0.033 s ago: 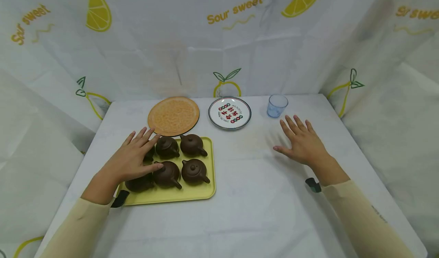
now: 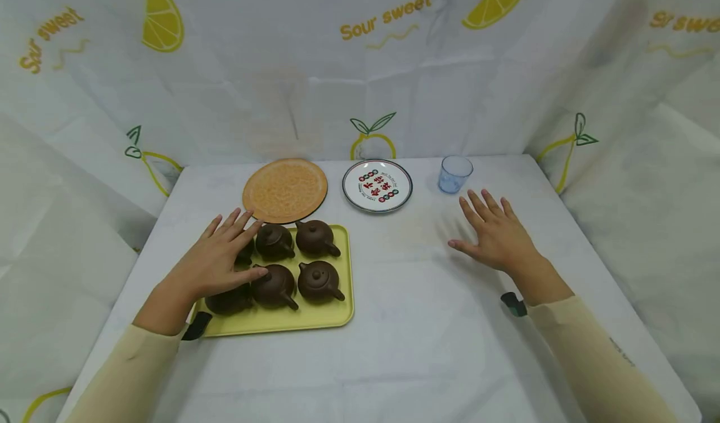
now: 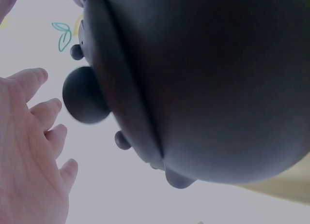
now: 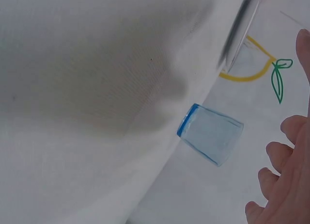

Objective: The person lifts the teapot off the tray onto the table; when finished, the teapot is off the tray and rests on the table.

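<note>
My left hand [image 2: 219, 263] hovers palm down over the left side of a yellow tray [image 2: 337, 317], fingers spread and holding nothing. Several dark brown teapots sit in two rows on the tray; one teapot [image 2: 319, 281] is at its front right, and those at the left are partly hidden under my hand. In the left wrist view a teapot [image 3: 218, 88] fills much of the picture, its lid knob near my fingertips. My right hand [image 2: 497, 235] is held above the white cloth with fingers spread, just in front of a clear blue glass [image 2: 454, 174]. It holds nothing.
Behind the tray lies a round tan mat [image 2: 285, 190]. A white plate [image 2: 377, 185] with red lettering stands at the back middle, between mat and glass. White cloth [image 2: 405, 360] covers the table, and a white curtain [image 2: 253, 98] with lemon prints rises along the back and sides.
</note>
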A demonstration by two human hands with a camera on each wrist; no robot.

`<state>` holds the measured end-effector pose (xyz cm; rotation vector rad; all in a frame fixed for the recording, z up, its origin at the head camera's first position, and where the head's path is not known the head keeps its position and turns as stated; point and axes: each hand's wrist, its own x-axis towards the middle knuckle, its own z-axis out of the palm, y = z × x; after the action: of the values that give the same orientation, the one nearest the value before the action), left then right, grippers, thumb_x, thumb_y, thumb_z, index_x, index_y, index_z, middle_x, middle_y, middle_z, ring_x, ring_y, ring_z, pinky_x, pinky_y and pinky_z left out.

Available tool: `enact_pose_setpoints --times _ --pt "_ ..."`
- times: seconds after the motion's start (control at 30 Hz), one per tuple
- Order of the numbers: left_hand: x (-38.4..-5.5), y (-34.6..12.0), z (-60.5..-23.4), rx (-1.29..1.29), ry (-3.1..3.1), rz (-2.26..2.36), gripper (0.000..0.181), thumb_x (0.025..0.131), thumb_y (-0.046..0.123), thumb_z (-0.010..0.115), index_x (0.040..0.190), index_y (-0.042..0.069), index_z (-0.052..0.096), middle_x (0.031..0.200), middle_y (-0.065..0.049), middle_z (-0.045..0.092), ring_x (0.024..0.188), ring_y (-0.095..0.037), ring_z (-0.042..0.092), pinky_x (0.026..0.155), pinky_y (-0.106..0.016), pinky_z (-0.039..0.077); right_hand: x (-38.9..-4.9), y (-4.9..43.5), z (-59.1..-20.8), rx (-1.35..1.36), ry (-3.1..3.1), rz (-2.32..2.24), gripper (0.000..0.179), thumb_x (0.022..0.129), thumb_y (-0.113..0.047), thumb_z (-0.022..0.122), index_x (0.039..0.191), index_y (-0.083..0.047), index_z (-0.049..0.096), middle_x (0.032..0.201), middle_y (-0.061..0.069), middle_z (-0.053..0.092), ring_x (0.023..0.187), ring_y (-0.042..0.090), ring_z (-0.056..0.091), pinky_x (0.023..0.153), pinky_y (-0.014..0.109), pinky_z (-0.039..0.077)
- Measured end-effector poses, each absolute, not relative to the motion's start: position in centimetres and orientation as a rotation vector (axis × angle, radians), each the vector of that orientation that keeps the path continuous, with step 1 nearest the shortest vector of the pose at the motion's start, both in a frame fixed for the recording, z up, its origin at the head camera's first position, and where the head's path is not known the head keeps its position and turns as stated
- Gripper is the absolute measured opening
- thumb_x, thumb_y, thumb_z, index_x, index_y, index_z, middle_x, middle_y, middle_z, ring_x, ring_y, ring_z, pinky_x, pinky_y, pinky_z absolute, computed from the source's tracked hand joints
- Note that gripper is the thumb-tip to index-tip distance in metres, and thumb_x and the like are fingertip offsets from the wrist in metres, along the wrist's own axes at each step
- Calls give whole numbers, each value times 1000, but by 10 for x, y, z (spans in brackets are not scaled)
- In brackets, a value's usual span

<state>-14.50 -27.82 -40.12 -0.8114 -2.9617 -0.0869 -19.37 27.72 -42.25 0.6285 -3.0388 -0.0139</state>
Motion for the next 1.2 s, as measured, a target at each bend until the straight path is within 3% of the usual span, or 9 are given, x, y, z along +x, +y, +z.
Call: enact_pose_setpoints --times 0.23,0.43,0.57,0.8,0.97,1.2 --pt "-142 -289 -400 -771 -2933 -154 88 89 63 55 156 15 24 158 -15 20 144 -37 16 112 -56 12 -193 269 -423 628 -3058 59 97 90 -71 45 155 -5 16 159 18 12 146 35 0 112 56 0" --pt "-137 -320 -396 -469 -2923 -505 52 100 36 54 140 3 49 138 -22 50 120 -45 48 95 -60 37 -189 247 -425 564 -3099 439 76 96 -45 58 150 1 31 150 23 34 140 42 22 110 57 18" --pt "-133 -347 -401 -231 -3012 -702 40 103 25 49 134 0 54 122 -25 60 108 -46 56 84 -59 43 -185 220 -428 494 -3144 692 63 97 -37 58 148 -5 38 146 18 42 135 39 35 107 55 27" --pt "-132 -376 -427 -119 -3182 -1047 41 99 15 57 134 -5 50 113 -23 64 100 -34 61 80 -43 49 -186 164 -431 545 -3124 1116 52 97 -30 61 143 -11 49 130 5 59 109 26 59 85 43 50" --pt "-132 -379 -439 -88 -3147 -1336 48 97 13 60 138 -7 46 107 -17 66 87 -20 62 73 -31 49 -189 126 -438 597 -3067 1484 41 97 -28 61 133 -9 58 118 2 64 95 19 64 73 34 53" --pt "-134 -375 -446 -60 -3145 -1402 60 87 15 72 136 -10 47 107 -13 64 84 -14 60 71 -27 49 -190 84 -449 605 -2867 2070 37 97 -21 61 128 0 58 116 11 62 86 22 67 72 35 55"
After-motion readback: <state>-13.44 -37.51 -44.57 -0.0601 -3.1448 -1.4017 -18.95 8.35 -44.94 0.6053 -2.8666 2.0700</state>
